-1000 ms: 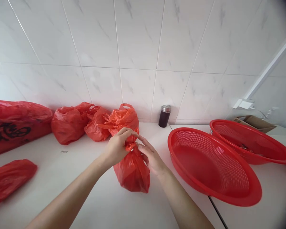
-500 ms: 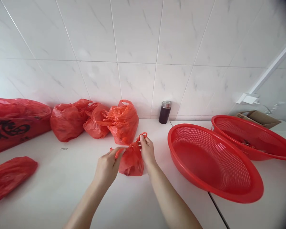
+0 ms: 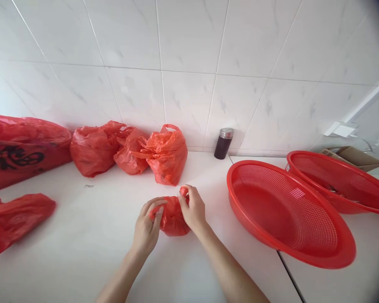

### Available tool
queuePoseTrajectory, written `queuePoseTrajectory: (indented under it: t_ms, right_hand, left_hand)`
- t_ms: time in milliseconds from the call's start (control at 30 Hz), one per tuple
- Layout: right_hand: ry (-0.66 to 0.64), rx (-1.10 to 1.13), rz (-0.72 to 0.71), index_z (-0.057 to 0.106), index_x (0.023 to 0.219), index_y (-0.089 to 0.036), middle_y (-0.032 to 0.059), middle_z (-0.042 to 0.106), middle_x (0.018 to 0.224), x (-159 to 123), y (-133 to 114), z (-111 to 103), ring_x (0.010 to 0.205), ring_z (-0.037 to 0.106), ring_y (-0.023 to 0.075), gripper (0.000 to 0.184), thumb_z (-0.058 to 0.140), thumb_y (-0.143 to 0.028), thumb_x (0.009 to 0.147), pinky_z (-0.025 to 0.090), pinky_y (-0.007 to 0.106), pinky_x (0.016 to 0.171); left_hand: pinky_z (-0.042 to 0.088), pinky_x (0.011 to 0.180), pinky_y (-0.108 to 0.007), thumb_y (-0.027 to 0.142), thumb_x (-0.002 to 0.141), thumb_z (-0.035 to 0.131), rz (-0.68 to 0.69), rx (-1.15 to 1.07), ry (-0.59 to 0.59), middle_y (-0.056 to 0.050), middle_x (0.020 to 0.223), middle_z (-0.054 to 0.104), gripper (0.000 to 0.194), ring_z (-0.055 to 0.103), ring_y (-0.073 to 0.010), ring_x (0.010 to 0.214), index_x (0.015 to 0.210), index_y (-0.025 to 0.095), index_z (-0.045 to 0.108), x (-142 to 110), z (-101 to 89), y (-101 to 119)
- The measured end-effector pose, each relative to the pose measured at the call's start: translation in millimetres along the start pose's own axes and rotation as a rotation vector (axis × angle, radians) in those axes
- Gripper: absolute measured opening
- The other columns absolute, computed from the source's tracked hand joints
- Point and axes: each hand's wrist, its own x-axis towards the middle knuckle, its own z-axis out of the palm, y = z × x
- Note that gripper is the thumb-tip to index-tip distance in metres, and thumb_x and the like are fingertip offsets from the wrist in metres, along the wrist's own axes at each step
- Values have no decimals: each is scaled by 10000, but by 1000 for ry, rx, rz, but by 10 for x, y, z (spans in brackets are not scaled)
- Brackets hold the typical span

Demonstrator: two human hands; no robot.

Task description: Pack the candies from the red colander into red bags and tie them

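A small red plastic bag sits on the white table between my hands, its contents hidden. My left hand pinches the bag's gathered plastic on the left side, fingers curled over it. On the opposite side my right hand grips another twist of the bag's top between thumb and fingers. Just behind stands a fuller red plastic bag with its handle loop sticking up, leaning near the tiled wall.
More red bags line the wall to the left, beside a large printed red bag. A flat red bag lies front left. Right are a dark flask, a red colander basket, another red basket and a cardboard box.
Both hands have come down closer to the small bag, pressing its top lower and flatter. The raised knot loop at the right hand is now folded within the fingers. The view shifted slightly.
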Motion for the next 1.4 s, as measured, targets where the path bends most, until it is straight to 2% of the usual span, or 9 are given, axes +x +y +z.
queuePoseTrajectory:
  t_ms: [67,233,367,567,867,967,1100,1200,1400]
  right_hand:
    - [-36,-201,-69,561,1115,-234,51,628,1056,-67,26,-12,867,608,175,262,390,-347,950,447,283,778]
    - [-89,-385,45,564,1045,-232,34,677,932,191,299,-150,827,641,187,293,294,-326,984,445,277,727]
    - [-137,-455,143,608,1023,-235,45,691,827,457,538,-207,768,648,209,311,330,-365,978,426,286,663]
    - [-182,-535,211,622,1066,-244,60,707,848,512,704,-117,782,654,222,303,348,-337,973,418,301,681]
    - [-163,-485,254,605,1033,-232,78,693,910,480,649,-157,873,646,249,343,303,-386,978,437,348,761]
    - [-202,-395,259,580,1047,-239,52,690,904,417,574,-249,862,654,219,384,295,-484,969,467,323,748]
    - [-355,-197,167,515,1191,-275,7,662,1091,282,465,-336,991,633,175,496,584,-581,807,483,279,833]
    - [-378,-152,141,492,1251,-277,31,600,1230,227,413,-326,1115,576,208,680,747,-508,664,446,323,921]
    - [-383,-202,252,555,986,-285,-38,675,916,243,388,-273,836,633,178,288,662,-432,763,456,301,753]
  left_hand:
    - [464,844,-321,402,962,271,-1,90,-82,-62,975,674,381,617,-202,933,898,227,604,93,125,-58]
    - [404,570,-273,416,969,216,-135,206,-151,21,556,552,377,543,-183,531,898,250,547,317,164,-131]
    - [385,547,-272,434,956,244,-229,331,-218,-19,647,651,379,607,-208,595,872,258,569,493,134,-223]
    - [405,605,-341,435,950,251,-263,513,-251,-114,785,715,424,662,-291,689,988,236,624,566,349,-369]
    - [426,838,-404,350,960,314,-146,473,-155,-103,919,708,361,636,-286,925,969,220,651,521,449,-454]
    - [436,868,-389,371,983,224,-138,382,-99,-97,1053,679,438,606,-261,1009,1114,219,614,479,422,-424]
    - [420,930,-402,466,965,289,-90,275,-104,-74,1241,609,452,555,-251,1114,1319,264,485,374,432,-289]
    - [418,909,-407,560,867,490,-42,238,-185,-55,1180,631,458,563,-274,1069,1238,297,553,337,462,-216]
    - [425,712,-305,486,906,440,-71,195,-279,-20,895,665,276,608,-205,784,951,265,600,407,494,-275]
